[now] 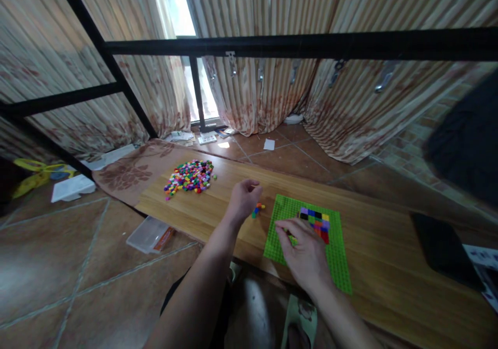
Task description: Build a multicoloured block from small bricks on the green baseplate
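My left hand [246, 197] hovers above the wooden bench beside a few loose toy bricks [257, 211] in orange, blue and green. Its fingers are curled together, and whatever they may hold is hidden. Over the green studded baseplate [338, 266] is my right hand [305, 248], thumb and fingertips drawn into a pinch near the plate's left part. Anything inside that pinch is too small to make out. A block of multicoloured bricks [319, 217], with purple, blue, black, yellow, orange and red ones, is fixed on the baseplate, partly covered by my right hand.
A heap of small coloured bricks [190, 175] lies on the bench's [229, 170] far left. A dark flat object [445, 248] rests at the right. Below the left edge, a clear plastic box [150, 234] sits on the tiled floor. A black metal bar [272, 47] crosses beyond the bench.
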### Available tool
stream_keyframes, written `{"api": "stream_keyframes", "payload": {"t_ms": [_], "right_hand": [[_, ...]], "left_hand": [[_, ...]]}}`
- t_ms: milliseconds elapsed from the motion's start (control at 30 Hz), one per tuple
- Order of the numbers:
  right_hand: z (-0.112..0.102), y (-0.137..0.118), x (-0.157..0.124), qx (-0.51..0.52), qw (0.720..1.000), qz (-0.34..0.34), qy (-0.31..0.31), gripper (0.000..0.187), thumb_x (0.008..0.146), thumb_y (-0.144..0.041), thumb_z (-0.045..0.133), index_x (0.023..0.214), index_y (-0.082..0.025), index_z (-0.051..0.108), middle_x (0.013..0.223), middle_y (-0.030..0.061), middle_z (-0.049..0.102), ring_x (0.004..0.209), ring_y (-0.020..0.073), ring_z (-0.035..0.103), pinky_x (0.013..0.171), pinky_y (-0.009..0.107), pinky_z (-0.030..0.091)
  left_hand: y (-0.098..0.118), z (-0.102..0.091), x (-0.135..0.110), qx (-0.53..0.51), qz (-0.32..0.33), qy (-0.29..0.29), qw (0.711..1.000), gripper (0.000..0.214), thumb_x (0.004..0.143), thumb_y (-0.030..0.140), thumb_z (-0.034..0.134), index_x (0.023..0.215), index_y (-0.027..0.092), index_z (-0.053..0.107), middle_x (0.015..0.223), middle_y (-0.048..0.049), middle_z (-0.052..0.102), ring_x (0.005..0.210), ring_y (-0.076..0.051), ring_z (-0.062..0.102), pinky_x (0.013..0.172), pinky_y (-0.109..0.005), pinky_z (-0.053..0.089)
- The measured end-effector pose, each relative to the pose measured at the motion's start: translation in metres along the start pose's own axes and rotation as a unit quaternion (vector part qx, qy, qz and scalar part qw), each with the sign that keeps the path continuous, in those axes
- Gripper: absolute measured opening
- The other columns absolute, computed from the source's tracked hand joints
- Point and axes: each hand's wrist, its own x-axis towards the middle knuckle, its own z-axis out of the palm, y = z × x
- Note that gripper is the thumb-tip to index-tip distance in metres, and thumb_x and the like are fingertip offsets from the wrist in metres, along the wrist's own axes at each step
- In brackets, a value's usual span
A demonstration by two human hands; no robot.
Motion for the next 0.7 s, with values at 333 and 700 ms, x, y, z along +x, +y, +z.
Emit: {"api": "stream_keyframes", "payload": {"t_ms": [333,700], "right_hand": [[0.051,0.002,0.012,-0.108,0.986,0.018,-0.126,0.026,0.087,-0.014,0.049,0.106,-0.020,0.066,0.093,0.0075,0.067,0.095,0.0223,0.059,0.085,0.034,0.045],[0.075,0.000,0.028,-0.182,0.973,0.047,-0.136,0.025,0.088,-0.019,0.052,0.105,-0.026,0.068,0.098,0.0065,0.063,0.094,0.0225,0.057,0.079,0.033,0.047]], "left_hand": [[-0.014,-0.072,0.006,0.424,-0.018,-0.020,0.905,0.030,0.073,0.009,0.054,0.094,0.017,0.074,0.093,-0.0095,0.072,0.088,-0.020,0.065,0.080,-0.027,0.047],[-0.023,-0.059,0.008,0.450,0.023,-0.102,0.887,0.025,0.073,0.012,0.057,0.092,0.016,0.073,0.089,-0.0089,0.072,0.086,-0.021,0.065,0.077,-0.027,0.047]]}}
